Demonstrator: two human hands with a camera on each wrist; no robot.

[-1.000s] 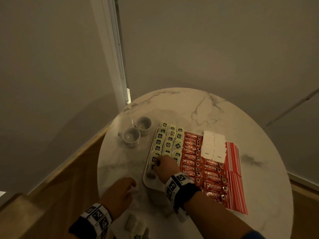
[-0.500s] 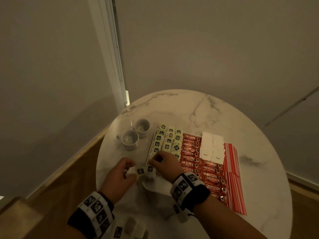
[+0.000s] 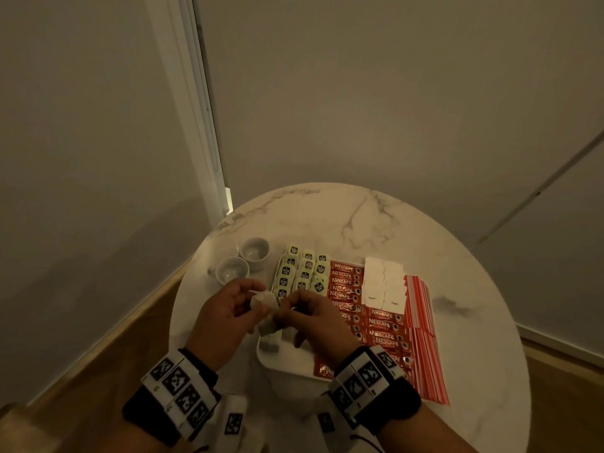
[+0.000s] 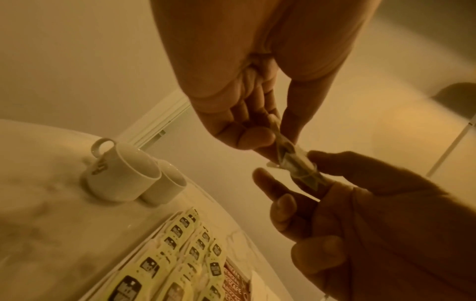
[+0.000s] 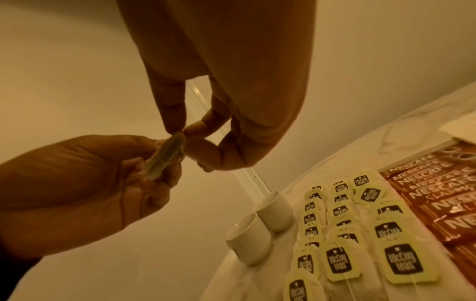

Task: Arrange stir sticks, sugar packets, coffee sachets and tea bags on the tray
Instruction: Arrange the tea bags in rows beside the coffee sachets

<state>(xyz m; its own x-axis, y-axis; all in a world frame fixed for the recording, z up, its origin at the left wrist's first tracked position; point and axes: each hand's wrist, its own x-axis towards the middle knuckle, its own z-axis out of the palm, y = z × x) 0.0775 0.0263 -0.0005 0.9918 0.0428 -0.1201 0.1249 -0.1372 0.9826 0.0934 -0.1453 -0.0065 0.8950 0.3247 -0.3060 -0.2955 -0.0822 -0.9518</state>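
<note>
I hold one tea bag (image 3: 261, 302) between both hands, just above the near-left part of the white tray (image 3: 287, 367). My left hand (image 3: 251, 299) grips its body (image 5: 165, 156). My right hand (image 3: 287, 305) pinches its end with thumb and fingertips (image 5: 177, 126). In the left wrist view the tea bag (image 4: 296, 165) is folded and spans both hands. The tray carries rows of yellow-tagged tea bags (image 3: 304, 273), red coffee sachets (image 3: 346, 282), white sugar packets (image 3: 382, 282) and red striped stir sticks (image 3: 421, 308).
Two white cups (image 3: 253, 250) (image 3: 232, 269) stand left of the tray on the round marble table (image 3: 359, 214). Loose tea bags (image 3: 233, 420) lie near the table's front edge between my wrists. Walls close in behind, and the wooden floor shows on the left.
My left hand has come up from the table with a tea bag. My right hand has left the tray's tea bag rows and now pinches that bag too.
</note>
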